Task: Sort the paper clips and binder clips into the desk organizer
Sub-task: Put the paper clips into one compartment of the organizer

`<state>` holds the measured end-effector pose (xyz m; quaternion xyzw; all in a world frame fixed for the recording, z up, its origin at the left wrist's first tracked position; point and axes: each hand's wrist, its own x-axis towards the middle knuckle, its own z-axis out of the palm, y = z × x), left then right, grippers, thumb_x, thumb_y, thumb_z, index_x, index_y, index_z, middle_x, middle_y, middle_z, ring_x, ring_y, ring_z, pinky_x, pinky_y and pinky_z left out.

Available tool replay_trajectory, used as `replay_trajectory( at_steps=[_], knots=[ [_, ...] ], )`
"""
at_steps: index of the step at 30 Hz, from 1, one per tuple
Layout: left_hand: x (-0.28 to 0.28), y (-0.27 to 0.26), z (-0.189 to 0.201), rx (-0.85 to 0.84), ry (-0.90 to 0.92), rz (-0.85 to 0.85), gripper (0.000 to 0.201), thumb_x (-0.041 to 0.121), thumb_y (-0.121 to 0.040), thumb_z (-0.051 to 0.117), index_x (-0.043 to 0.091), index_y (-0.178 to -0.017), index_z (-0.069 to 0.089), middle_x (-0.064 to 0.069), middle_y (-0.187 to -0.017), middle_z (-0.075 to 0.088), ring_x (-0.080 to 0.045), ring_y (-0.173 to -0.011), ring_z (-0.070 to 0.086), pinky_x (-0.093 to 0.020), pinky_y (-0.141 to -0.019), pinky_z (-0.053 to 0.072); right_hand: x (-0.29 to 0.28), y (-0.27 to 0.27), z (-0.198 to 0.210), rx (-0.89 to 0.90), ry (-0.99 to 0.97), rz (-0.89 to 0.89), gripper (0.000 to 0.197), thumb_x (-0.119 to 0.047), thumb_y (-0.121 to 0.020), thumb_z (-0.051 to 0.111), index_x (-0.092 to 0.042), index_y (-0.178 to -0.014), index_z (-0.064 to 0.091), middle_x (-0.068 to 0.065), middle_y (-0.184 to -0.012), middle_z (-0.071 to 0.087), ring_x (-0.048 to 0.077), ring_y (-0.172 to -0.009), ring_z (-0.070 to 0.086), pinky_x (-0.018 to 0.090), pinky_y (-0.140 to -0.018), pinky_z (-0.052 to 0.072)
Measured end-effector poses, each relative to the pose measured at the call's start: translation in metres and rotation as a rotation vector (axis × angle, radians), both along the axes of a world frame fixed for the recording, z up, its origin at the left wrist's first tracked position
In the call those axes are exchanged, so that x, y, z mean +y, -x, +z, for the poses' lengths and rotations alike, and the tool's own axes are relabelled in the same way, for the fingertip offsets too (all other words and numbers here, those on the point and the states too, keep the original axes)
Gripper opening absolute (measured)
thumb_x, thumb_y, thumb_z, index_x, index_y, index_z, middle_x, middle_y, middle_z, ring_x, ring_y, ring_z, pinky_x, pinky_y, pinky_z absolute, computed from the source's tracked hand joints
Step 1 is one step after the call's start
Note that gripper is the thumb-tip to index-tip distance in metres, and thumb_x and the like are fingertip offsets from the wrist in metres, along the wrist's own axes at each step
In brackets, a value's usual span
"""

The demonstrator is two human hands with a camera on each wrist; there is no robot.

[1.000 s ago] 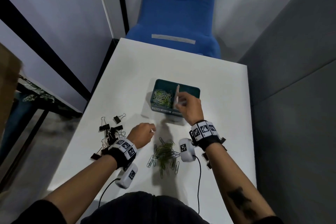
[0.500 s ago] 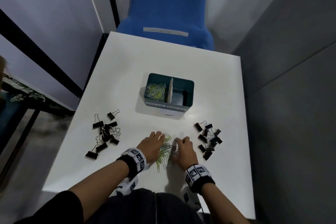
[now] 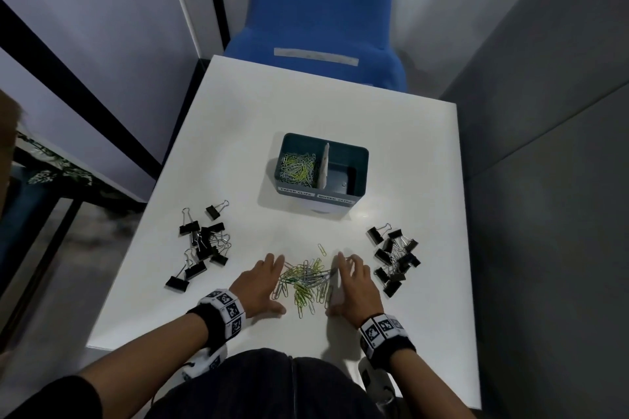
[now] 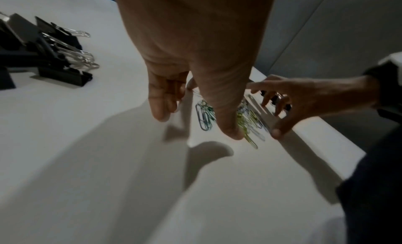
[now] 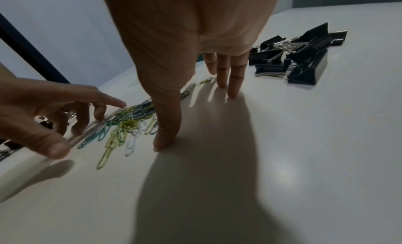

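Fingers [image 3: 277, 264] of left hand [image 3: 260, 286] and right hand [image 3: 354, 286] lying spread, relaxed, bracketing loose paper clips [image 3: 306, 279] on table [image 3: 238, 133], gripping nothing. Desk organizer [image 3: 360, 160]: paper-clip compartment partly filled, binder-clip compartment bare. Both binder clip piles [image 3: 204, 241] waiting.

A second ago the right hand [image 3: 354, 286] is up at the organizer [image 3: 354, 160], fingers at its divider; it now sits down at the near edge of the table [image 3: 238, 119], at three o'clock of the loose paper clips [image 3: 304, 281]. The left hand [image 3: 260, 286], then a loose fist above the pile, now lies with fingers spread at the pile's nine o'clock. Both hands bracket the clips, fingertips on the tabletop.
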<state>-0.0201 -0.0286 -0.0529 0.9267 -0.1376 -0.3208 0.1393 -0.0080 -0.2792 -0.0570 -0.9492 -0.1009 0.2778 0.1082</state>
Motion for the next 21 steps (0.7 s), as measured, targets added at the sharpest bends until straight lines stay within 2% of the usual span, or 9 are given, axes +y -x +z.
replay_trajectory(
  at_steps=[3,5,8,11,15,17,21],
  knots=[
    [-0.017,0.003,-0.001,-0.004,0.029,-0.026,0.111,0.05,-0.075,0.073,0.008,-0.151,0.003,-0.013,-0.138,0.029,-0.027,-0.114,0.045,-0.036,-0.083,0.051,0.007,-0.008,-0.003,-0.008,-0.015,-0.065,0.119,-0.047,-0.052,0.088,-0.019,-0.145,0.019,0.009,-0.137,0.027,0.029,-0.119,0.033,0.036,-0.09,0.048],
    [-0.029,0.002,-0.001,-0.035,0.048,-0.06,0.108,0.047,-0.075,0.074,0.01,-0.15,0.006,-0.011,-0.134,0.031,-0.027,-0.113,0.045,-0.037,-0.079,0.052,0.015,-0.011,-0.003,-0.026,-0.042,-0.04,0.104,-0.04,-0.056,0.087,-0.019,-0.14,0.028,0.008,-0.129,0.034,0.027,-0.113,0.037,0.034,-0.087,0.049],
    [-0.044,-0.004,-0.001,-0.067,0.039,-0.085,0.101,0.042,-0.074,0.076,0.011,-0.147,0.013,-0.01,-0.132,0.031,-0.028,-0.112,0.045,-0.038,-0.076,0.053,0.028,-0.01,0.0,-0.061,-0.069,0.029,0.073,-0.026,-0.071,0.076,-0.021,-0.132,0.037,0.008,-0.119,0.041,0.026,-0.104,0.045,0.033,-0.08,0.049],
    [-0.051,-0.009,-0.001,-0.088,0.018,-0.077,0.08,0.03,-0.08,0.072,0.012,-0.142,0.026,-0.01,-0.13,0.034,-0.028,-0.108,0.048,-0.038,-0.073,0.053,0.038,-0.006,-0.003,-0.077,-0.106,0.004,0.053,-0.02,-0.077,0.069,-0.025,-0.124,0.044,0.006,-0.111,0.044,0.026,-0.096,0.048,0.032,-0.07,0.049],
    [-0.046,-0.015,-0.003,-0.11,0.079,-0.041,0.048,0.016,-0.089,0.058,0.016,-0.132,0.037,-0.009,-0.12,0.041,-0.03,-0.096,0.055,-0.039,-0.068,0.049,0.042,-0.005,-0.001,-0.098,-0.133,-0.003,0.029,-0.015,-0.087,0.06,-0.021,-0.114,0.05,0.005,-0.108,0.044,0.023,-0.093,0.047,0.03,-0.061,0.042],
    [-0.041,-0.018,-0.005,-0.114,0.104,-0.035,0.036,0.012,-0.09,0.052,0.014,-0.125,0.043,-0.01,-0.114,0.046,-0.032,-0.087,0.058,-0.04,-0.066,0.047,0.042,-0.008,0.0,-0.093,-0.153,-0.01,0.021,-0.014,-0.088,0.057,-0.018,-0.109,0.052,0.007,-0.106,0.045,0.024,-0.089,0.049,0.031,-0.06,0.039],
    [-0.033,-0.022,-0.01,-0.104,0.142,0.023,0.02,0.009,-0.087,0.051,0.011,-0.106,0.049,-0.011,-0.103,0.05,-0.036,-0.08,0.058,-0.042,-0.066,0.045,0.041,-0.012,0.001,-0.073,-0.173,-0.035,0.016,-0.009,-0.085,0.057,-0.011,-0.101,0.057,0.01,-0.1,0.049,0.031,-0.08,0.054,0.03,-0.061,0.032]
  ],
)
